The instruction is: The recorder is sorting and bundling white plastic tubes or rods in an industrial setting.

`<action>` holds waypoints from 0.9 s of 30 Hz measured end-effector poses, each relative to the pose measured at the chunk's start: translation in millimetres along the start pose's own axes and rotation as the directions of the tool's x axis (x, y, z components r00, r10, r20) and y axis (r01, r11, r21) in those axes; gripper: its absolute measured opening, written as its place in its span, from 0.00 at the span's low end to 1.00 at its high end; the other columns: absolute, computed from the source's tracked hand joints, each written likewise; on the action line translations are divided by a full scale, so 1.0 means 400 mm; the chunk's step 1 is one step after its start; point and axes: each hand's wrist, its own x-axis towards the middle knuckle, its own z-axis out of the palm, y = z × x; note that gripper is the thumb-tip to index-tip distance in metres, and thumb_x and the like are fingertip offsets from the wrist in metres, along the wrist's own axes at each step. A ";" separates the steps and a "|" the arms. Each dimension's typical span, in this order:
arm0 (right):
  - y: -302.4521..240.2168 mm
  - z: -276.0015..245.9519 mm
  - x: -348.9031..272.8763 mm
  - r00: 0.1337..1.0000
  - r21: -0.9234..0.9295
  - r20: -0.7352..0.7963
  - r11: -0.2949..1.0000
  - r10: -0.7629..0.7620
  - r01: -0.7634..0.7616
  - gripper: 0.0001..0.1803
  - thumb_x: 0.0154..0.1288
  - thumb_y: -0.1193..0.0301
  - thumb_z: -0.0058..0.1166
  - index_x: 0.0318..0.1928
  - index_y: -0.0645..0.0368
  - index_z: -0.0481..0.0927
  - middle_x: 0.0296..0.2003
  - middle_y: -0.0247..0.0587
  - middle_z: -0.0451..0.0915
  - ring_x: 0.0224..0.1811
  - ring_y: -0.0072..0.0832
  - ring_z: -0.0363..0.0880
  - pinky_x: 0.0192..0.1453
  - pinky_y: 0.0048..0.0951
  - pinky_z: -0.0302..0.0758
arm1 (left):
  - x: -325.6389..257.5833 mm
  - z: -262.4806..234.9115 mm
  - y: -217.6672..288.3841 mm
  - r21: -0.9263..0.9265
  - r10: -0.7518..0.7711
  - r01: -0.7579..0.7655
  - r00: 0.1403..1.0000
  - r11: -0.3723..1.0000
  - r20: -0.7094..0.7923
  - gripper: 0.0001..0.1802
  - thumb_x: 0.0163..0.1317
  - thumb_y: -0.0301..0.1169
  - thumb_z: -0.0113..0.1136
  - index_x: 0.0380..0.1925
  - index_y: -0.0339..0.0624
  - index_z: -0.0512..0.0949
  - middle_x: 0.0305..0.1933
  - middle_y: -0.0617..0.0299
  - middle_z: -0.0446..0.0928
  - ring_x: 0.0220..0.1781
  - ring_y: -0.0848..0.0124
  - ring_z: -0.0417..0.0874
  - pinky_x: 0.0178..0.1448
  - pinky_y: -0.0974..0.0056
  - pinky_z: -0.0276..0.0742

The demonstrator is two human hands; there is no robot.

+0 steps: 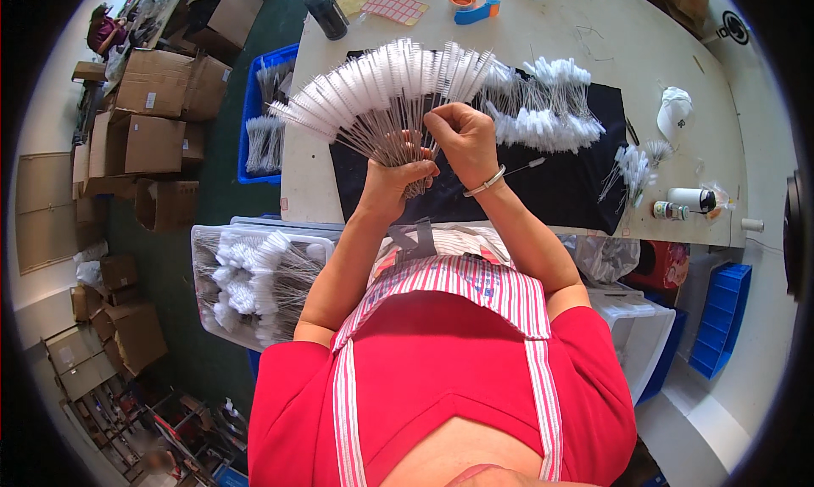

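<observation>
My left hand point(398, 175) is closed round the wire stems of a large bunch of white-bristled wire brushes point(373, 84), fanned out above the fist. At the right side of the fan, my right hand point(465, 135) pinches with thumb and forefinger by the stems; whether a single brush stem is between the fingertips I cannot make out. Beneath both hands lies a black cloth point(534, 186) on the table. More bundles of white brushes point(547, 105) rest on it to the right, and one loose brush point(526, 165) lies beside my right wrist.
A white bin point(203, 305) full of brushes stands at my left, a blue crate point(263, 177) with more beyond it. On the pale table point(678, 190) are a black bottle point(326, 14), a blue tape dispenser point(476, 12), a white cap point(675, 112) and a white flask point(691, 200). Cardboard boxes point(153, 84) are stacked far left.
</observation>
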 end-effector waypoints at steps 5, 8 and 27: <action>0.009 -0.005 0.001 0.995 0.042 -0.091 0.999 0.028 -0.024 0.07 0.54 0.72 0.57 0.27 0.66 0.79 0.18 0.33 0.77 0.19 0.13 0.72 0.23 0.17 0.69 | 0.001 0.011 0.007 -0.036 -0.046 0.046 0.999 0.998 0.018 0.26 0.45 0.18 0.65 0.46 0.40 0.68 0.34 0.56 0.75 0.30 0.67 0.80 0.31 0.64 0.78; -0.008 -0.014 0.004 0.993 0.008 -0.116 1.000 0.009 -0.008 0.08 0.53 0.72 0.58 0.26 0.65 0.79 0.17 0.33 0.77 0.19 0.12 0.71 0.23 0.17 0.69 | 0.006 0.014 0.004 -0.042 -0.066 0.068 0.997 0.997 0.030 0.26 0.45 0.18 0.65 0.47 0.39 0.68 0.34 0.56 0.75 0.31 0.67 0.81 0.31 0.64 0.78; -0.006 -0.058 0.028 1.000 -0.066 -0.010 0.998 -0.018 0.017 0.06 0.51 0.75 0.55 0.29 0.67 0.79 0.17 0.32 0.76 0.19 0.13 0.71 0.24 0.17 0.68 | 0.032 0.030 -0.041 0.049 -0.054 0.052 0.998 0.997 0.042 0.26 0.44 0.17 0.64 0.46 0.37 0.69 0.33 0.56 0.75 0.31 0.66 0.81 0.30 0.65 0.78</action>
